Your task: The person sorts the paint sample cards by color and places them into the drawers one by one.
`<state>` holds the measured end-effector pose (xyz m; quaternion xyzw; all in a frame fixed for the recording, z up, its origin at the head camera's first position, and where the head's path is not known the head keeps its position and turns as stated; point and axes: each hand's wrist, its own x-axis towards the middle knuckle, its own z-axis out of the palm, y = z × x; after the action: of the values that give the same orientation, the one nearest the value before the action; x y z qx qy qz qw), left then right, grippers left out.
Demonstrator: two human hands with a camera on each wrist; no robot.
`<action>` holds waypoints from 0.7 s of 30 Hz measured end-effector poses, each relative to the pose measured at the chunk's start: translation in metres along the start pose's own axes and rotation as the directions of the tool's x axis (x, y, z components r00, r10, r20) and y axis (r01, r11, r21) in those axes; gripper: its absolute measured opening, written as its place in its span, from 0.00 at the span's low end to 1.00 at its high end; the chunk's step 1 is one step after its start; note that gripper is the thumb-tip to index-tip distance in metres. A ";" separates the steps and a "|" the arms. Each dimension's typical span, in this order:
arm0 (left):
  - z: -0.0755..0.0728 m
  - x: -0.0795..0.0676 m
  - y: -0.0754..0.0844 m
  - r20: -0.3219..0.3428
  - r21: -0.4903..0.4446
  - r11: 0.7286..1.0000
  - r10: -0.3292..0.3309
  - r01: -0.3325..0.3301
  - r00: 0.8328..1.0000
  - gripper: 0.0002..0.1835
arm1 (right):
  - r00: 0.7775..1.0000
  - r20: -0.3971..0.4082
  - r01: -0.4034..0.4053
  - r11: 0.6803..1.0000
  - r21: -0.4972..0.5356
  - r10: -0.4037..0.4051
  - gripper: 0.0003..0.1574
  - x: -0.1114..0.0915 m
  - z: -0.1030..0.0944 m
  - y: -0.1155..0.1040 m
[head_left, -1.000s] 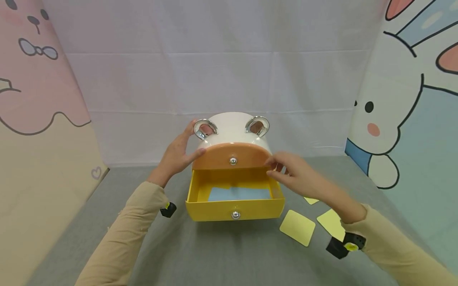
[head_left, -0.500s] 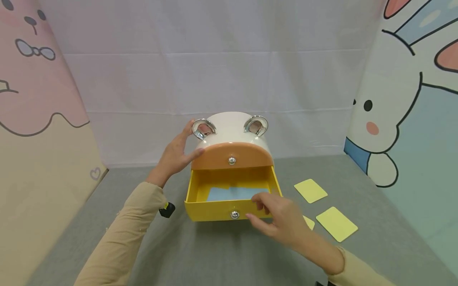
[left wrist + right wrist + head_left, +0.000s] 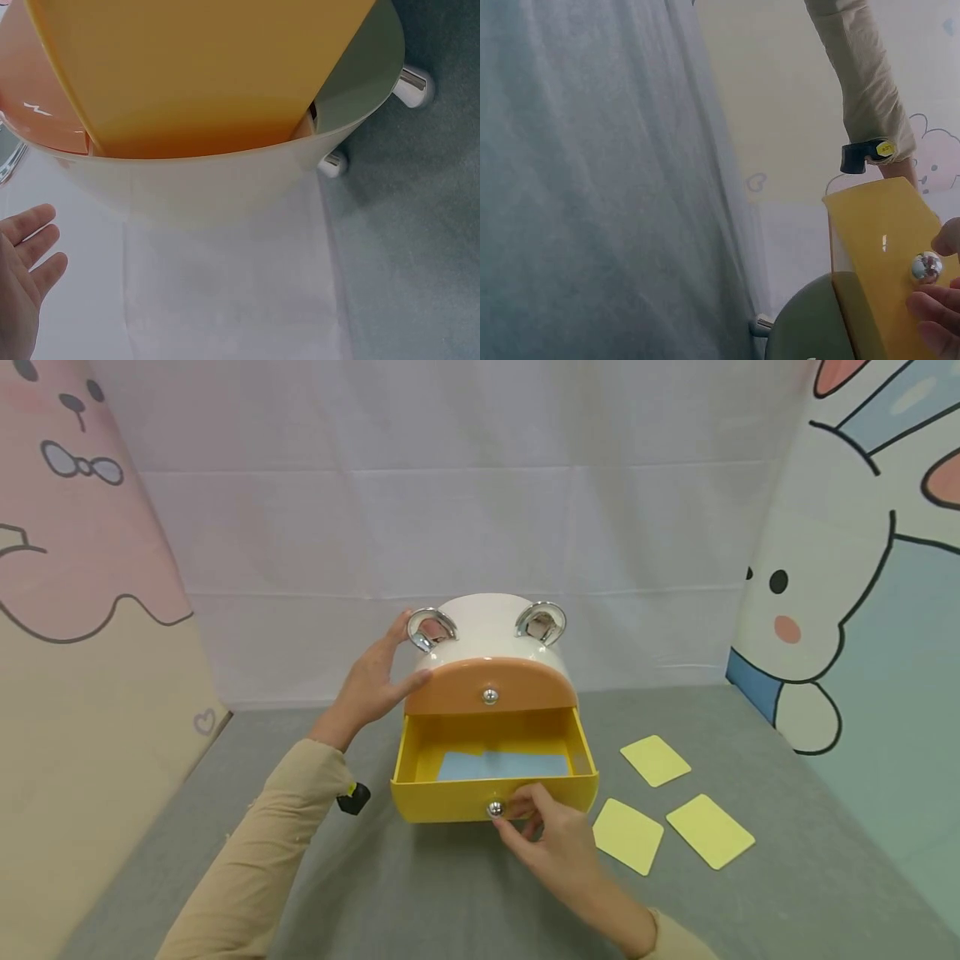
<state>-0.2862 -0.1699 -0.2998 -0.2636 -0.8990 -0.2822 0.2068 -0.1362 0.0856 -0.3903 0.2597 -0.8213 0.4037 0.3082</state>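
Observation:
A small white cabinet (image 3: 483,618) with silver ears has an orange upper drawer (image 3: 450,689), which is closed. Its yellow lower drawer (image 3: 442,802) is pulled out, with pale blue cards (image 3: 525,766) inside. My left hand (image 3: 369,689) rests against the cabinet's left side near the ear, thumb by the orange front. In the left wrist view, its fingers (image 3: 46,274) look straight and spread. At the yellow drawer's front, my right hand (image 3: 558,843) has thumb and fingers about the silver knob (image 3: 927,268), its fingertips at the knob's edges.
Three yellow cards lie on the grey cloth to the right: a back card (image 3: 656,761), a near card (image 3: 628,836) and a right card (image 3: 710,831). A white curtain (image 3: 465,527) hangs behind, between printed side panels.
My right hand has moved from the cabinet's right side, down across the drawer front to its knob. The left hand stays put. The drawer stands just as far out.

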 end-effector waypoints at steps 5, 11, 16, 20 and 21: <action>0.001 0.000 -0.001 -0.006 -0.002 1.000 0.008 -0.008 1.000 0.46 | 0.999 -0.042 -0.017 0.999 -0.045 0.015 0.15 -0.003 0.013 0.000; 0.000 0.001 0.000 -0.004 -0.004 1.000 0.015 -0.015 1.000 0.47 | 0.993 -0.116 0.004 0.999 -0.047 -0.009 0.15 -0.006 0.020 0.000; 0.000 0.000 0.001 -0.001 -0.006 1.000 0.008 -0.008 1.000 0.47 | 0.991 -0.135 -0.019 1.000 -0.002 0.018 0.15 -0.007 0.022 0.001; 0.000 0.000 0.001 0.002 -0.007 1.000 0.005 -0.005 1.000 0.46 | 0.990 -0.138 -0.032 0.999 0.012 0.034 0.15 -0.005 0.023 0.002; 0.000 0.000 0.001 0.002 -0.006 1.000 0.002 -0.002 1.000 0.46 | 0.990 -0.138 -0.037 0.999 0.010 0.038 0.15 -0.004 0.022 0.002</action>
<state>-0.2853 -0.1693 -0.2992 -0.2656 -0.8980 -0.2844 0.2053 -0.1413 0.0691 -0.4052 0.2171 -0.8012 0.4295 0.3555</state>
